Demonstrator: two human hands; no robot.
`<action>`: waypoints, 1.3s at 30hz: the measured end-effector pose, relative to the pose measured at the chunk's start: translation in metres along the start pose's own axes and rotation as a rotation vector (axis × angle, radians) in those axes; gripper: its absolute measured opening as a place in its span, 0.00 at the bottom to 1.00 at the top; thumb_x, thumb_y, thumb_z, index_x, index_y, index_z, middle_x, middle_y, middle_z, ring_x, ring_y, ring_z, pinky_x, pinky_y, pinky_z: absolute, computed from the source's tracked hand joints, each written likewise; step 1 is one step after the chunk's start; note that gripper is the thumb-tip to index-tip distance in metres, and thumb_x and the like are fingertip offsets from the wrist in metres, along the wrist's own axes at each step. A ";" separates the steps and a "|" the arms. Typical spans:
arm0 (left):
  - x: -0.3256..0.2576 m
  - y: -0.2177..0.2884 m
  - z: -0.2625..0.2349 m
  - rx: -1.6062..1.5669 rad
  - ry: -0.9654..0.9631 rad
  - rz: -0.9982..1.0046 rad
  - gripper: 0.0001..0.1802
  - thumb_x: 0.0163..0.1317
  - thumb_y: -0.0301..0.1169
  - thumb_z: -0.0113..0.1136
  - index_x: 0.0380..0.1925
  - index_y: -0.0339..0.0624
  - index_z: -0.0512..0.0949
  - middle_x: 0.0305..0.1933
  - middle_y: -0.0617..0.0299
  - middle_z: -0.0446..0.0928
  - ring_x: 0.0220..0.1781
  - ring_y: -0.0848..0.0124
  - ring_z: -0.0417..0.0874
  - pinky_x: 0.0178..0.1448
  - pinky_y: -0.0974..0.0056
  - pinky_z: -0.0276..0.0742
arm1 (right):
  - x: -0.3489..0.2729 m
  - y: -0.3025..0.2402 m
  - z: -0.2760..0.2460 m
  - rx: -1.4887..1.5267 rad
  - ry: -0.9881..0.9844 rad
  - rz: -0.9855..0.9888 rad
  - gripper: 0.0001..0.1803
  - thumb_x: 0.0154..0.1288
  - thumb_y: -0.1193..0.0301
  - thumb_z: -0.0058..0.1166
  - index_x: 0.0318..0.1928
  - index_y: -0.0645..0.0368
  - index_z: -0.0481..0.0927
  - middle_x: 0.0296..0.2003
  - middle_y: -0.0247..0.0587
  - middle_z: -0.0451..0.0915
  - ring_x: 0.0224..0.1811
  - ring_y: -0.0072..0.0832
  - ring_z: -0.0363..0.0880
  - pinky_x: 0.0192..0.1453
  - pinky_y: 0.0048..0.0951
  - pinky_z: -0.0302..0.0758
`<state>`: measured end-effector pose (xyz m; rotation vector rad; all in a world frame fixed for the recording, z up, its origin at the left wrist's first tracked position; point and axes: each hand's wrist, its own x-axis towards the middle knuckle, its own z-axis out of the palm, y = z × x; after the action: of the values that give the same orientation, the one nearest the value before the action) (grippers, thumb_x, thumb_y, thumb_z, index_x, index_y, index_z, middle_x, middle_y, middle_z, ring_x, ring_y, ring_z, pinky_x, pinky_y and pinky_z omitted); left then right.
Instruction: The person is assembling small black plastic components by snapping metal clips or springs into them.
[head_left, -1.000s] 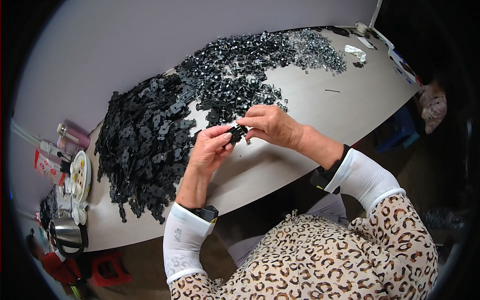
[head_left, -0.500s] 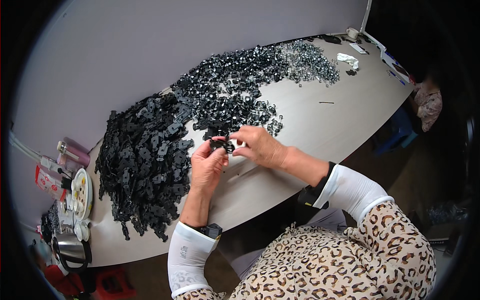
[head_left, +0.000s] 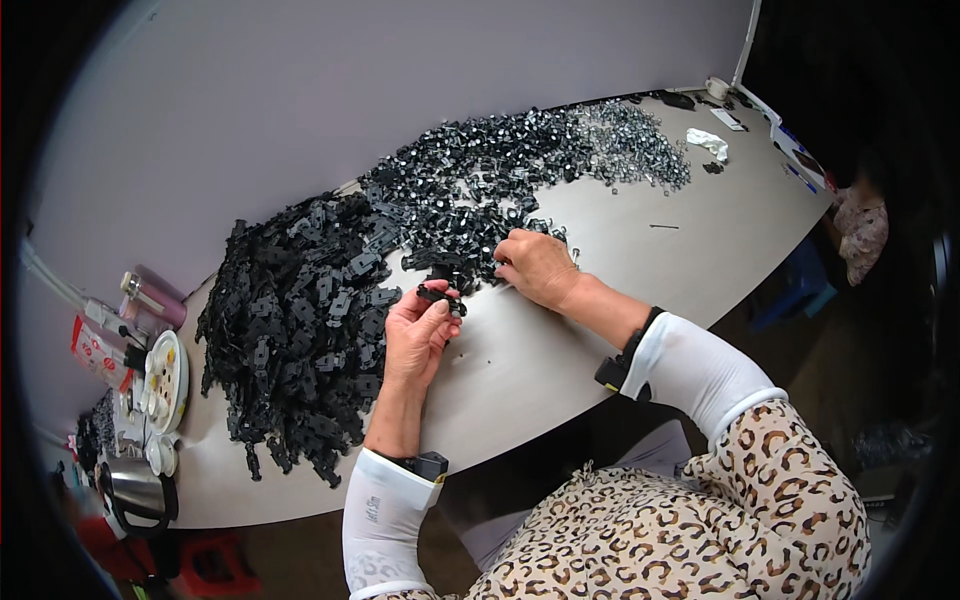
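nearest the camera, a leopard-print top is filling the lower right, and two white sleeves are coming up from it, each forearm wearing a small black band device. below the near rim, a dark floor is showing. the pale, curved table is bending across the view, its near edge arcing from lower left to far right, with a bare strip lying open along that edge around the forearms.

the left hand is hovering over the table with its fingers curled and pinching one small black part at the fingertips, just above the bare surface and just beside the heap. the right hand is resting palm down at the heap's near edge, fingers bent together and touching the loose pieces; whether it is gripping one, i cannot tell.

one long heap is running behind the hands: matte black parts on the left, shinier black parts in the middle, and small silvery pieces at the far end, too many to count.

at the left end, one metal kettle, one white plate and one pink bottle are crowding the edge. farther right, open table is lying around one white crumpled scrap. a plain grey wall is standing behind it all.
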<state>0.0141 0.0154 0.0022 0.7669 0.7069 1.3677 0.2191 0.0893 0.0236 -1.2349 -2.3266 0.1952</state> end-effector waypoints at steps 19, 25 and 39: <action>0.002 0.000 -0.002 0.036 -0.046 -0.007 0.16 0.59 0.22 0.57 0.48 0.32 0.72 0.42 0.53 0.78 0.29 0.72 0.79 0.32 0.70 0.78 | -0.014 -0.022 0.000 0.267 -0.287 -0.119 0.06 0.52 0.72 0.60 0.30 0.62 0.83 0.25 0.48 0.81 0.28 0.40 0.80 0.35 0.35 0.75; 0.001 0.000 -0.003 0.043 -0.061 0.003 0.16 0.60 0.24 0.57 0.49 0.31 0.71 0.43 0.52 0.77 0.30 0.71 0.79 0.32 0.70 0.78 | -0.013 -0.017 -0.009 0.350 -0.165 -0.058 0.06 0.51 0.71 0.61 0.28 0.62 0.83 0.28 0.49 0.80 0.34 0.43 0.80 0.41 0.37 0.76; -0.001 0.001 -0.004 0.067 -0.072 0.035 0.17 0.61 0.22 0.55 0.50 0.31 0.70 0.45 0.52 0.76 0.31 0.72 0.78 0.34 0.70 0.77 | -0.029 -0.040 -0.016 0.061 -0.181 -0.093 0.09 0.51 0.72 0.62 0.34 0.58 0.80 0.33 0.43 0.74 0.37 0.41 0.77 0.42 0.38 0.74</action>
<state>0.0097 0.0145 0.0006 0.8808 0.6883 1.3463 0.2106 0.0413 0.0408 -1.1175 -2.5059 0.3561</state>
